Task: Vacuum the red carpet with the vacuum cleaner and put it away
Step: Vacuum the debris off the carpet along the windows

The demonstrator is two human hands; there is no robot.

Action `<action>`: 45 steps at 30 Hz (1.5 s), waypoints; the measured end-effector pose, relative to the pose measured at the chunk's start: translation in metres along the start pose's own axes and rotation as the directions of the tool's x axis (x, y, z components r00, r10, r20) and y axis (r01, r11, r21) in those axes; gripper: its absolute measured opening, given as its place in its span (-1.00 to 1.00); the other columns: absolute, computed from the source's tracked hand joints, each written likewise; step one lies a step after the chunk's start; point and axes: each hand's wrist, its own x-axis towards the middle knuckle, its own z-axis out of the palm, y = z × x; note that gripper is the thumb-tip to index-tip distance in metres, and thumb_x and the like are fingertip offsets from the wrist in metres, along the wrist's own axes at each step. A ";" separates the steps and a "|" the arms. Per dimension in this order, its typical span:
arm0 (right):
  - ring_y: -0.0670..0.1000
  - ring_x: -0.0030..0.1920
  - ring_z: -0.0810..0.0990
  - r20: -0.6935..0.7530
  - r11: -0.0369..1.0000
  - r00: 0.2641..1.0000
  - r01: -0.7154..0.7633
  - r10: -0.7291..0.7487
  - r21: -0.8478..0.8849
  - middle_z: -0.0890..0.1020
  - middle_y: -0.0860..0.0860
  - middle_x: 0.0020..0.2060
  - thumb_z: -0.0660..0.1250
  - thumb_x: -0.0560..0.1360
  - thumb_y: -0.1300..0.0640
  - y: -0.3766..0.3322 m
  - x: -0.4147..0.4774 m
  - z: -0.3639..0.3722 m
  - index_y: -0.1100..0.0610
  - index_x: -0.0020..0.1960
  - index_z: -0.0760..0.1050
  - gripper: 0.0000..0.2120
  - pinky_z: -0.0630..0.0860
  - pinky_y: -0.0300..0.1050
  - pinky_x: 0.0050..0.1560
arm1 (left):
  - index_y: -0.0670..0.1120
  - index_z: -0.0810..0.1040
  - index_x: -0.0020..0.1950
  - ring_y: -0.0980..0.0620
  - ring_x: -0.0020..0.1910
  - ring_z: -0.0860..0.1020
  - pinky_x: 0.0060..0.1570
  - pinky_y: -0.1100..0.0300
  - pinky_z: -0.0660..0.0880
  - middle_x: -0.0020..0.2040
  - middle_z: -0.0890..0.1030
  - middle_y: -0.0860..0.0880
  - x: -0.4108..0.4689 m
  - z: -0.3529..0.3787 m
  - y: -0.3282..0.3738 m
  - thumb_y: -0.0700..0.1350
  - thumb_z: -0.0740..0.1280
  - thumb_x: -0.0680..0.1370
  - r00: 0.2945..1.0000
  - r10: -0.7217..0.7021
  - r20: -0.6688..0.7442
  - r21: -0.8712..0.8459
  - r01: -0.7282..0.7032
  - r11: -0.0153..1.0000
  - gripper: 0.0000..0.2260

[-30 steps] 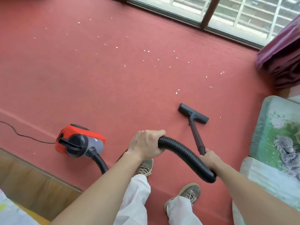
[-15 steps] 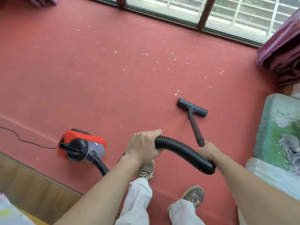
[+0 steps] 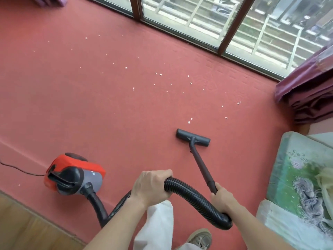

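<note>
Head view, looking down: we stand on a red carpet (image 3: 108,105) that fills most of the floor. Our left hand (image 3: 151,186) has its fingers wrapped over the top of a black ribbed plastic hose (image 3: 194,195), gripping it. Our right hand (image 3: 222,197) is clenched around the near end of a slim dark wand tube (image 3: 201,166), where the hose loops up to join it. The wand slants away from us to a flat black rectangular floor nozzle (image 3: 192,138), which lies on the carpet ahead and slightly right. The hose runs back to the left into a red and grey canister vacuum cleaner (image 3: 75,175), which sits on the carpet near its left edge, well apart from the nozzle. A thin black power cord (image 3: 18,169) trails from it off the left side. Small white scraps (image 3: 189,122) are scattered over the carpet beyond the nozzle, the nearest just past it, and one lies to its right. Along the far edge runs a brown-framed window (image 3: 198,18). A bunched purple curtain (image 3: 306,87) crowds the right corner, and below it a green patterned cushion (image 3: 297,177) borders the carpet close to the wand. Pale wooden flooring (image 3: 27,222) shows at lower left. White trousers (image 3: 158,222) and one tan lace-up shoe (image 3: 201,237) appear beneath our arms.
</note>
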 end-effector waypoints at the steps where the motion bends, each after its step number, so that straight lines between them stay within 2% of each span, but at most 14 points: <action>1: 0.18 0.03 0.58 -0.015 1.000 1.000 0.001 -0.001 -0.003 0.61 0.11 0.03 0.11 0.57 0.12 -0.015 0.011 -0.013 0.00 0.35 0.35 -0.65 0.48 -0.07 0.07 | 0.03 0.45 -0.17 -0.11 -0.40 0.52 -0.47 0.15 0.38 -0.37 0.56 0.06 0.015 -0.007 -0.005 0.04 0.32 0.30 1.000 -0.008 -0.029 0.005 0.008 1.000 -0.83; 4: 0.18 0.05 0.54 -0.083 1.000 0.996 -0.016 0.014 -0.022 0.59 0.14 0.10 0.13 0.56 0.11 -0.062 0.055 -0.054 0.05 0.35 0.37 -0.64 0.46 -0.06 0.14 | 0.03 0.43 -0.17 -0.14 -0.39 0.52 -0.47 0.14 0.40 -0.38 0.55 0.04 0.059 -0.034 -0.019 0.05 0.31 0.32 0.994 -0.023 -0.110 -0.001 0.023 1.000 -0.83; 7: 0.17 -0.02 0.50 -0.134 0.998 0.989 -0.056 0.053 -0.017 0.56 0.10 0.04 0.16 0.52 0.07 -0.102 0.093 -0.085 0.05 0.33 0.39 -0.62 0.47 -0.03 0.17 | 0.01 0.44 -0.15 -0.19 -0.34 0.55 -0.43 0.07 0.46 -0.35 0.57 0.02 0.093 -0.054 -0.033 0.07 0.30 0.35 0.991 -0.014 -0.130 0.019 0.017 1.000 -0.82; 10: 0.18 0.02 0.50 -0.103 0.997 0.992 -0.074 0.072 -0.016 0.56 0.13 0.10 0.18 0.52 0.10 -0.118 0.099 -0.095 0.09 0.32 0.38 -0.63 0.45 -0.05 0.16 | 0.02 0.44 -0.13 -0.24 -0.31 0.55 -0.39 0.04 0.49 -0.34 0.58 0.00 0.112 -0.065 -0.042 0.05 0.31 0.36 0.989 -0.029 -0.147 -0.004 0.029 1.000 -0.82; 16: 0.20 0.10 0.56 0.001 1.000 1.000 -0.025 0.025 -0.002 0.58 0.18 0.13 0.17 0.56 0.10 -0.086 0.066 -0.074 0.10 0.33 0.34 -0.66 0.46 -0.06 0.11 | 0.03 0.45 -0.11 -0.25 -0.30 0.57 -0.41 0.08 0.47 -0.33 0.61 0.00 0.121 -0.057 -0.031 0.07 0.29 0.33 0.999 0.025 -0.047 0.014 -0.024 1.000 -0.80; 20: 0.17 0.00 0.57 0.023 1.000 1.000 -0.015 0.014 0.020 0.60 0.12 0.03 0.17 0.56 0.08 -0.063 0.042 -0.058 0.06 0.28 0.36 -0.71 0.47 -0.08 0.03 | 0.02 0.44 -0.11 -0.22 -0.28 0.59 -0.39 0.07 0.46 -0.31 0.61 0.01 0.133 -0.054 -0.019 0.09 0.25 0.33 0.994 0.107 0.009 0.067 -0.107 0.992 -0.78; 24: 0.18 -0.01 0.59 -0.025 0.994 0.998 -0.048 0.051 0.094 0.61 0.11 0.00 0.16 0.53 0.09 -0.068 0.067 -0.082 0.00 0.28 0.36 -0.67 0.52 -0.05 0.06 | 0.02 0.45 -0.14 -0.20 -0.31 0.57 -0.39 0.07 0.47 -0.34 0.59 0.02 0.141 -0.049 0.001 0.09 0.25 0.33 0.994 0.099 -0.043 0.045 -0.097 0.994 -0.80; 28: 0.20 0.10 0.57 -0.063 0.996 0.997 -0.044 0.049 0.076 0.58 0.12 0.09 0.20 0.48 0.09 -0.079 0.101 -0.122 0.00 0.29 0.37 -0.62 0.49 -0.02 0.17 | 0.03 0.43 -0.14 -0.19 -0.35 0.52 -0.41 0.08 0.45 -0.38 0.55 0.02 0.144 -0.045 0.020 0.04 0.34 0.34 0.992 0.055 -0.114 0.015 -0.054 0.998 -0.82; 31: 0.20 0.13 0.55 -0.066 0.999 0.997 -0.043 0.043 0.000 0.56 0.12 0.16 0.17 0.48 0.09 -0.056 0.096 -0.138 -0.03 0.35 0.33 -0.57 0.48 -0.01 0.17 | 0.02 0.43 -0.14 -0.18 -0.36 0.51 -0.42 0.09 0.42 -0.39 0.54 0.02 0.147 -0.035 0.038 0.05 0.34 0.34 0.996 0.064 -0.067 0.028 -0.062 0.998 -0.81; 34: 0.20 0.09 0.56 -0.054 0.998 0.997 -0.056 0.054 -0.034 0.57 0.12 0.12 0.13 0.51 0.10 -0.006 0.082 -0.136 -0.10 0.34 0.31 -0.59 0.48 -0.02 0.07 | 0.01 0.43 -0.18 -0.15 -0.38 0.51 -0.43 0.14 0.35 -0.40 0.52 0.04 0.150 -0.015 0.064 0.05 0.33 0.33 0.993 0.118 0.006 0.059 -0.118 0.991 -0.83; 37: 0.19 -0.02 0.57 -0.092 0.996 0.992 -0.082 0.084 0.022 0.59 0.10 0.03 0.11 0.52 0.08 0.045 0.075 -0.133 -0.11 0.27 0.32 -0.67 0.48 -0.03 -0.01 | 0.01 0.42 -0.18 -0.13 -0.39 0.52 -0.44 0.14 0.37 -0.39 0.53 0.05 0.155 0.007 0.097 0.09 0.30 0.34 0.979 0.197 0.051 0.077 -0.200 0.977 -0.81; 40: 0.18 -0.04 0.55 -0.098 0.991 0.988 -0.109 0.117 0.083 0.59 0.10 0.04 0.12 0.54 0.04 0.086 0.074 -0.132 -0.11 0.30 0.32 -0.66 0.48 -0.04 0.01 | 0.00 0.43 -0.19 -0.12 -0.39 0.52 -0.45 0.13 0.44 -0.39 0.53 0.05 0.164 0.023 0.126 0.09 0.26 0.34 0.959 0.267 0.094 0.067 -0.274 0.959 -0.82; 45: 0.15 -0.05 0.60 -0.044 0.987 0.997 -0.059 0.067 0.152 0.61 0.06 -0.03 0.14 0.55 0.03 0.132 0.062 -0.130 -0.07 0.23 0.37 -0.74 0.50 -0.04 -0.03 | 0.00 0.40 -0.20 -0.15 -0.40 0.53 -0.46 0.11 0.45 -0.39 0.53 0.03 0.180 0.047 0.161 0.05 0.29 0.31 0.917 0.349 0.194 0.077 -0.369 0.926 -0.82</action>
